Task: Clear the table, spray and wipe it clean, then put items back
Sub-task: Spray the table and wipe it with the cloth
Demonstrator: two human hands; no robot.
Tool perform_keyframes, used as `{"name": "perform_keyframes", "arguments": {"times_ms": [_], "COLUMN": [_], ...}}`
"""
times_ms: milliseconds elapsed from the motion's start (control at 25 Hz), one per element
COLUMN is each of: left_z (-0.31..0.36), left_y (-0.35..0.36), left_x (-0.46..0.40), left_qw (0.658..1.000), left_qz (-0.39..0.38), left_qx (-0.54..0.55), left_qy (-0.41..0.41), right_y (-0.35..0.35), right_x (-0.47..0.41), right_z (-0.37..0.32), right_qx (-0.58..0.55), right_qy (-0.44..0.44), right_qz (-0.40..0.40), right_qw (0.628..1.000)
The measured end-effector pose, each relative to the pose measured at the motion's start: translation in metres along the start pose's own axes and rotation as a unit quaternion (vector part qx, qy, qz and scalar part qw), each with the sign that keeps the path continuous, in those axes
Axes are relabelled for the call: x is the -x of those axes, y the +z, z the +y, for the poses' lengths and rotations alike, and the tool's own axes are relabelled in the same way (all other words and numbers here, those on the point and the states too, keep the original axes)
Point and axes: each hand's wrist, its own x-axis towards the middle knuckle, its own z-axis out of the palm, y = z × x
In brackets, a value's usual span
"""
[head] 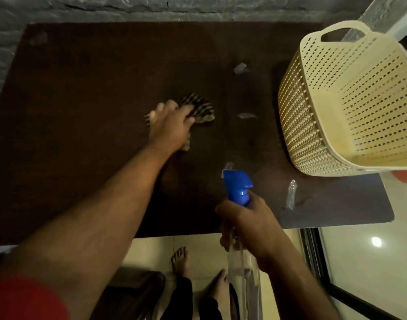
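Bench point(82, 88) cleared, wipe underway: left hand point(172, 122) clutches cloth point(201, 107), right hand point(246, 222) grips spray bottle point(238, 188); items not returned.

Dark brown table point(82, 88): striped cloth point(203, 109) mid-surface, cream perforated basket point(350, 107) right edge, tape scraps point(291, 195).

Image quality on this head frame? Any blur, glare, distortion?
Head view: dim overall; left hand and striped cloth motion-blurred; right hand with spray bottle sharper; glare spot on the floor; wide-angle bending of table edges and basket.
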Motion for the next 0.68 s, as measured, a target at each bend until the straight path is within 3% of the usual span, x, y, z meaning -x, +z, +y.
{"name": "perform_keyframes", "arguments": {"times_ms": [80,120,200,240,440,680], "left_z": [0.042,0.056,0.048,0.033,0.004,0.018], "left_y": [0.011,0.017,0.023,0.020,0.006,0.016], "left_x": [0.019,0.048,0.111,0.126,0.059,0.037], "left_qw": [0.999,0.996,0.979,0.975,0.999,1.000], "left_qz": [-0.014,-0.029,-0.058,-0.063,-0.018,0.002], "left_qx": [0.013,0.009,-0.017,-0.036,0.006,-0.008], "left_qy": [0.026,0.087,0.196,0.211,0.046,0.025], "right_y": [-0.002,-0.003,-0.007,-0.010,-0.026,-0.026], "right_x": [0.007,0.012,0.020,0.022,0.034,0.042], "right_z": [0.000,-0.001,-0.003,-0.003,0.010,0.031], "right_qx": [0.002,0.007,0.022,0.027,0.028,0.033], "right_qy": [-0.004,-0.009,-0.024,-0.027,0.004,0.042], "right_qz": [0.002,0.002,-0.007,-0.012,-0.010,-0.026], "right_qw": [1.000,1.000,0.999,0.999,1.000,0.998]}}
